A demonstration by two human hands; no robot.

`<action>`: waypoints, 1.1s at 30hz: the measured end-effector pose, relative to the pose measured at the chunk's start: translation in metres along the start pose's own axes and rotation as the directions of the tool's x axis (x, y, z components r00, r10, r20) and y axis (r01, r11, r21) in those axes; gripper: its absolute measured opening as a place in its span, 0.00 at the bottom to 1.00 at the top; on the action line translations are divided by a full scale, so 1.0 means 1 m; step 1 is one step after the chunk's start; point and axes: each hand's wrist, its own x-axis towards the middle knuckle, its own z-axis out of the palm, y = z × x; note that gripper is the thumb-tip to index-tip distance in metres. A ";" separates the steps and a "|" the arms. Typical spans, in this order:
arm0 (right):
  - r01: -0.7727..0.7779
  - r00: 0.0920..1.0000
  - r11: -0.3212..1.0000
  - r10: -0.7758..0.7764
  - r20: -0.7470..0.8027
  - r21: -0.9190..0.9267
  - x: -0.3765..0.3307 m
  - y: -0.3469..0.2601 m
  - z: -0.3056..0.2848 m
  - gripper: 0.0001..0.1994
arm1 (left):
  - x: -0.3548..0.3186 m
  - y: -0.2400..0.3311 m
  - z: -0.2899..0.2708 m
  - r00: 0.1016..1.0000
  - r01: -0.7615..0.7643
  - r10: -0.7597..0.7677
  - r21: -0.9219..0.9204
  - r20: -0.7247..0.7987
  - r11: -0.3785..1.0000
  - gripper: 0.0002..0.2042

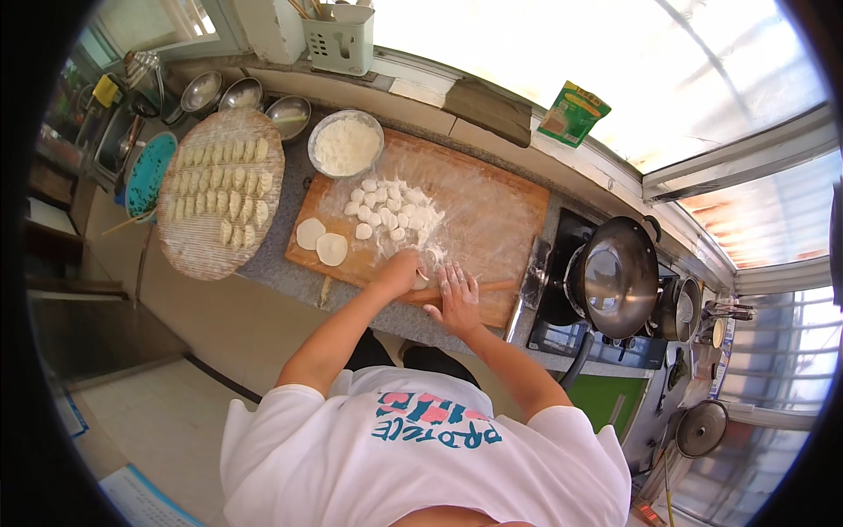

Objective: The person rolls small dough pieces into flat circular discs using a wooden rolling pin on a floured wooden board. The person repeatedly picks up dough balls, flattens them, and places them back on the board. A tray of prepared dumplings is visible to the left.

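On the floured wooden board point(492, 206), my left hand point(402, 270) is closed, pinching the edge of a small dough wrapper point(422, 280) that it partly hides. Beside it my right hand point(458, 300) lies flat over a wooden rolling pin point(499, 285), its floury fingers stretched out and spread. The pin lies along the board's near edge. Two rolled wrappers point(332, 249) rest at the board's left, one slightly overlapping the other. Beyond my hands sits a heap of small dough pieces point(386, 209) dusted with flour.
A round tray point(202, 250) of folded dumplings stands left, near a teal bowl point(151, 176) of green filling. A metal bowl of flour point(349, 145) touches the board's far left corner. On the right are a cleaver point(534, 274) and a wok point(619, 277) on the stove.
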 end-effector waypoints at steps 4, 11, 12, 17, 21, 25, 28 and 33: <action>-0.002 1.000 0.999 0.002 -0.002 0.043 0.011 0.004 0.003 0.48 | 0.001 -0.004 0.007 0.982 -0.128 0.120 -0.048 -0.145 0.991 0.04; -0.046 0.997 0.998 0.050 -0.059 0.053 0.067 0.018 0.004 0.48 | 0.009 0.019 -0.023 0.938 0.345 -0.345 -0.008 0.045 0.938 0.05; -0.015 0.998 0.999 0.018 -0.067 0.050 0.056 0.017 0.005 0.48 | 0.009 0.014 -0.020 0.940 0.331 -0.330 0.008 0.084 0.944 0.05; 0.050 0.998 0.998 -0.050 0.023 0.030 -0.002 0.008 0.002 0.48 | 0.005 -0.001 0.000 0.997 -0.041 0.044 0.036 -0.071 0.998 0.05; -0.020 1.000 0.998 0.018 0.018 0.063 0.041 0.016 0.003 0.48 | 0.006 0.010 -0.004 0.987 0.122 -0.124 -0.022 -0.104 0.992 0.06; -0.064 0.997 0.995 0.067 -0.035 0.071 0.081 0.024 0.000 0.48 | 0.013 0.018 -0.012 0.961 0.259 -0.259 -0.014 -0.094 0.966 0.05; -0.009 1.000 0.999 0.009 -0.001 0.043 0.048 0.015 -0.001 0.48 | 0.014 0.013 -0.010 0.945 0.328 -0.327 -0.025 0.025 0.944 0.05; 0.024 1.000 1.000 -0.024 0.014 0.016 0.001 0.005 -0.002 0.48 | 0.013 0.007 -0.011 0.983 0.132 -0.138 0.057 0.122 0.990 0.05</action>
